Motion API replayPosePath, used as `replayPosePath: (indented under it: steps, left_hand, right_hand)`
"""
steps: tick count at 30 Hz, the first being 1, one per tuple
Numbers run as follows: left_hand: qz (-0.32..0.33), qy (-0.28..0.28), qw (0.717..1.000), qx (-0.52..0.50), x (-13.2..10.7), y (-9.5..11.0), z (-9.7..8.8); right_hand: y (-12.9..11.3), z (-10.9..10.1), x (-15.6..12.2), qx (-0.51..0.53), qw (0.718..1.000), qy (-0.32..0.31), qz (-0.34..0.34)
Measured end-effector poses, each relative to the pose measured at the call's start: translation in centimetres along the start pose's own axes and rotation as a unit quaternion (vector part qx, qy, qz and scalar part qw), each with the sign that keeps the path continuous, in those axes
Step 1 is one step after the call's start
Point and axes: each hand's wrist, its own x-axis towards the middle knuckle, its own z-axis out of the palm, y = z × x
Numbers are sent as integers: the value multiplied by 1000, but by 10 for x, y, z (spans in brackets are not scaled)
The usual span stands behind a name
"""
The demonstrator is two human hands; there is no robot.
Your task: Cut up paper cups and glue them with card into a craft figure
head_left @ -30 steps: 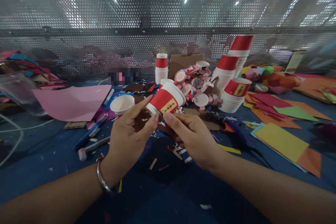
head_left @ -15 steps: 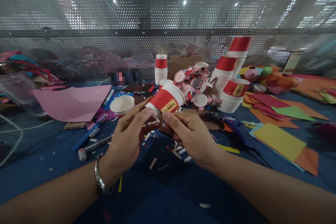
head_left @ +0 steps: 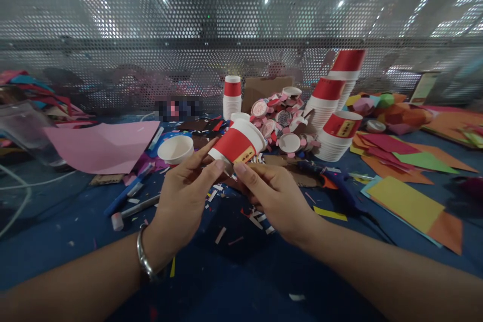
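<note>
A red and white paper cup (head_left: 237, 144) with a small gold label is tilted between my two hands above the table, its rim toward the upper right. My left hand (head_left: 188, 186) grips the base end, thumb on the near side and fingers behind. At the label edge, the thumb and fingers of my right hand (head_left: 269, 188) pinch the cup's lower side; its fingertips are partly hidden. Another white paper cup (head_left: 175, 149) stands open just beyond my left hand. Paper scraps (head_left: 221, 234) lie on the blue tabletop (head_left: 234, 287) below.
Stacked red and white cups (head_left: 335, 136) stand at right, beside a heap of cut cup bottoms (head_left: 283, 118). A blue glue gun (head_left: 339, 188) and coloured paper (head_left: 405, 204) lie at right. Pink paper (head_left: 103, 146), a glue stick (head_left: 136, 213) and a clear container (head_left: 28, 133) are at left.
The cup has turned slightly in my fingers, so its gold label sits lower and shows less. Both hands keep nearly the same place.
</note>
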Motion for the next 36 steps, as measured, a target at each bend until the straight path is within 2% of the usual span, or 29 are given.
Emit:
replayPosePath:
  steps: [7,11,15,18,19,21,23,25,28,32,36]
  left_hand:
    - [26,-15,998,46,-6,-3,-2]
    - [58,-12,990,130,-6,0,-4]
    - [130,0,953,275,-5,4,-8]
    - [187,-2,923,337,-6,6,-10]
    - [192,-5,922,337,-7,6,-11]
    - [170,-15,940,295,-7,4,-10]
    - [119,-28,974,192,-7,1,-8]
    - [59,-46,995,66,-5,-1,-4]
    - [-2,-71,997,-35,-2,-3,2]
    - [-10,-63,998,-22,0,-1,2]
    - [43,-53,995,74,0,2,-6]
  right_hand:
    - [-3,0,-2,-23,1000,6,-14]
    - [-3,0,-2,-29,999,8,-10]
    - [-3,1,-3,-32,999,11,-12]
    - [-3,1,-3,-47,999,16,-19]
    - [-4,1,-3,-49,998,17,-22]
    - [-4,0,-2,-39,999,15,-27]
    - [-4,-1,-1,-26,999,12,-33]
    - [-3,-1,1,-24,999,12,-40]
    - [0,-1,3,-21,999,15,-33]
    - [2,-2,3,-19,999,17,-31]
    - [0,-2,1,-35,998,11,-44]
